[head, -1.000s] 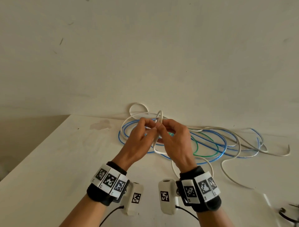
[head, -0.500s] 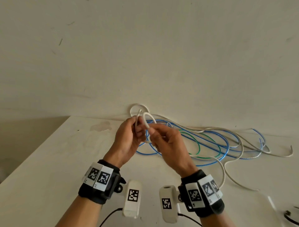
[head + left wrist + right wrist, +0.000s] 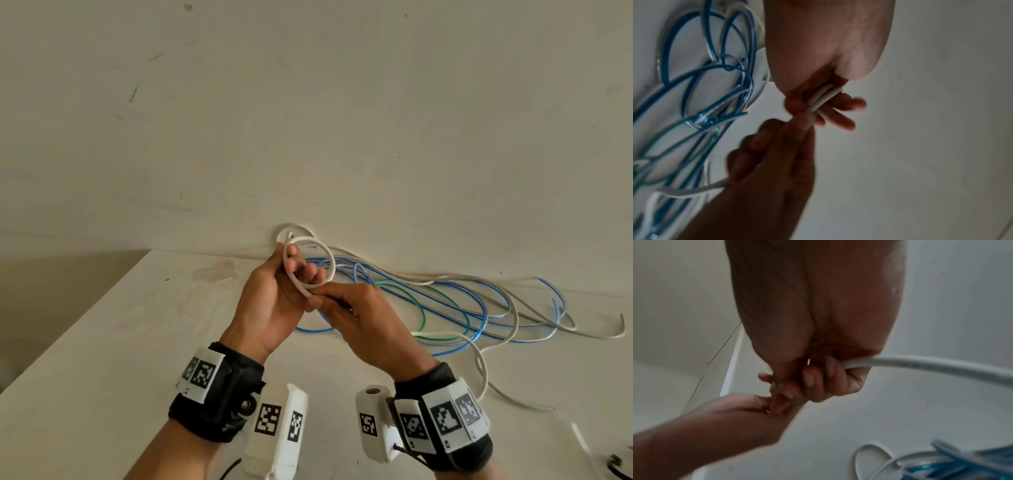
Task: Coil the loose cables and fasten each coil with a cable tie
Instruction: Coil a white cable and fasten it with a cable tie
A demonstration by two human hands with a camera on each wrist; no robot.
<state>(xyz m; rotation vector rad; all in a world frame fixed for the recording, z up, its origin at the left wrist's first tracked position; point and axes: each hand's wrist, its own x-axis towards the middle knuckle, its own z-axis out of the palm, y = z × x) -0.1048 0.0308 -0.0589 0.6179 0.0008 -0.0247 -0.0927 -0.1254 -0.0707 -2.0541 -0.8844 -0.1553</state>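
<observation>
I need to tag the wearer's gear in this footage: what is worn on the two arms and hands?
Left hand and right hand are bare, sleeveless. Each wrist has a black strap bearing white blocks with black square-pattern markers, plus a white camera pod trailing a black cable.

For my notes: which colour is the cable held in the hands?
White cable; clearest in the head view.

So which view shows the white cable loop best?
Head view: the white cable loop stands whole above the left hand. Left wrist shows only two strands side by side; right wrist only cable leaving the right hand.
</observation>
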